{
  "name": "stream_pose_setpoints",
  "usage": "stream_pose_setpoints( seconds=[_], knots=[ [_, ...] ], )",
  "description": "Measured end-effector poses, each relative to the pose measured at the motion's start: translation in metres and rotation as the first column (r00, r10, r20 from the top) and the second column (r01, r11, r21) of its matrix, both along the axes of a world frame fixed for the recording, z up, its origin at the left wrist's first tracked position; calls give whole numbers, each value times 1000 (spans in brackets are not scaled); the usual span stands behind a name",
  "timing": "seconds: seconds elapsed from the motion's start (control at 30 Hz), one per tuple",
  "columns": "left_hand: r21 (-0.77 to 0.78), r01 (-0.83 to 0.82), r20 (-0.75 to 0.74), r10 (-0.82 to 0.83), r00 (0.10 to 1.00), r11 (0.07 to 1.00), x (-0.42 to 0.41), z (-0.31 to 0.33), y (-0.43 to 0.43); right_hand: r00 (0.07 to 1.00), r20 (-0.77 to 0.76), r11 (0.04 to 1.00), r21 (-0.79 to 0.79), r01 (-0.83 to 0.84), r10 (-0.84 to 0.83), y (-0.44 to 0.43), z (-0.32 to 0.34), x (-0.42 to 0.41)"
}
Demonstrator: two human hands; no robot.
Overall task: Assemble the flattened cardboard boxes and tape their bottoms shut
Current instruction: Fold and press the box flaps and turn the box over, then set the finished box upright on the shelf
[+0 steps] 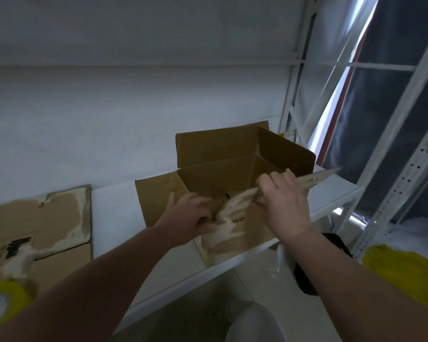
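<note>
At the table's (pixel 114 218) right edge stands a box (pixel 220 154). Left grip (pixel 195 214) and right grip (pixel 283 198) each clutch its near flap (pixel 316 178).

Only bit I can kinda read is "rco" on the box (pixel 232 174) front. The flat cardboard (pixel 35 223) has black print too, but it's too blurry.

Tape roll (pixel 5 299) cut by left edge; yellow object (pixel 400 272), possibly a bag, blurred; left hand (pixel 195 214) fingertips smeared against box (pixel 255 228)
</note>
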State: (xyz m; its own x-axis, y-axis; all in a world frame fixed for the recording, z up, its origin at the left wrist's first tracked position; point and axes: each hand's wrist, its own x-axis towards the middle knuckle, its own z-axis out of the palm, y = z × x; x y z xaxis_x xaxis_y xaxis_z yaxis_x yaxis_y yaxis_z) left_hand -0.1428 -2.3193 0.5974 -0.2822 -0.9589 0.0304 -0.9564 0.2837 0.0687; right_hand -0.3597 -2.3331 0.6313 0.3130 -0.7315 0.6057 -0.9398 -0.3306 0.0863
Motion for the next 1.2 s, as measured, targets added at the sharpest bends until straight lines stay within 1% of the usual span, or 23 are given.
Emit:
stream_pose_setpoints(
  seconds=[0.03,0.07,0.1,0.13,0.17,0.2,0.23,0.27,0.33,0.37,0.43,0.47,0.53,0.57,0.67,0.73,0.83,0.9,0.93,0.97,1.03,1.1,1.2],
  knots=[
    [-24,-135,-58,133,989,991,0,5,-3,999,20,999,11,30,-31,-2,0,-5],
    [-68,-307,-117,298,947,949,1,9,-5,997,30,998,29,63,-64,-4,0,-9],
    [-72,-503,-214,479,851,861,3,14,-6,995,28,995,42,94,-95,-6,-1,-13],
    [20,-664,-378,621,687,747,6,18,-8,993,23,993,29,116,-117,-8,-3,-16],
    [220,-724,-558,693,457,654,9,21,-9,991,20,991,9,132,-132,-10,-6,-20],
    [442,-636,-700,686,196,633,10,25,-9,990,21,990,-9,141,-141,-11,-8,-23],
    [570,-470,-763,647,1,674,10,27,-10,989,19,989,-19,149,-148,-12,-10,-27],
    [605,-331,-782,618,-77,724,6,30,-10,988,19,987,-41,156,-155,-14,-14,-30],
    [524,-158,-850,525,-39,837,-9,40,-10,985,19,982,-85,170,-169,-18,-17,-34],
    [480,-114,-877,480,-31,870,-16,46,-15,986,20,981,-101,166,-165,-21,-18,-36],
    [465,-87,-885,464,-27,881,-26,58,-28,993,18,986,-111,122,-120,-29,-16,-39],
    [472,-71,-882,470,-43,879,-29,64,-33,995,13,991,-93,101,-101,-33,-15,-40],
    [468,-29,-883,467,-36,883,-41,68,-45,995,-30,995,-33,98,-99,-40,-12,-40],
    [451,4,-891,451,-47,892,-50,68,-49,994,-53,996,-2,95,-95,-43,-10,-39],
    [386,89,-910,395,-127,918,-84,61,-66,989,-127,989,120,89,-74,-50,-6,-33],
    [369,104,-908,383,-172,923,-107,54,-82,983,-149,961,241,138,-104,-62,-12,-37],
    [388,77,-882,394,-260,918,-130,44,-110,967,-111,916,311,254,-231,-79,-20,-51],
    [405,131,-841,425,-335,905,-139,39,-131,960,-81,884,377,277,-267,-93,-29,-61],
    [416,174,-820,451,-353,893,-143,38,-142,962,-68,862,429,269,-266,-100,-34,-65],
    [428,213,-808,477,-345,878,-146,37,-153,962,-44,839,480,256,-268,-109,-38,-68],
    [460,264,-805,523,-281,848,-149,35,-174,959,-1,805,543,238,-283,-129,-46,-74],
    [481,289,-811,545,-213,828,-151,33,-196,954,0,796,550,251,-301,-151,-51,-80],
    [501,264,-833,542,-110,824,-156,28,-218,932,-30,766,559,316,-362,-181,-57,-88]
  ],
)
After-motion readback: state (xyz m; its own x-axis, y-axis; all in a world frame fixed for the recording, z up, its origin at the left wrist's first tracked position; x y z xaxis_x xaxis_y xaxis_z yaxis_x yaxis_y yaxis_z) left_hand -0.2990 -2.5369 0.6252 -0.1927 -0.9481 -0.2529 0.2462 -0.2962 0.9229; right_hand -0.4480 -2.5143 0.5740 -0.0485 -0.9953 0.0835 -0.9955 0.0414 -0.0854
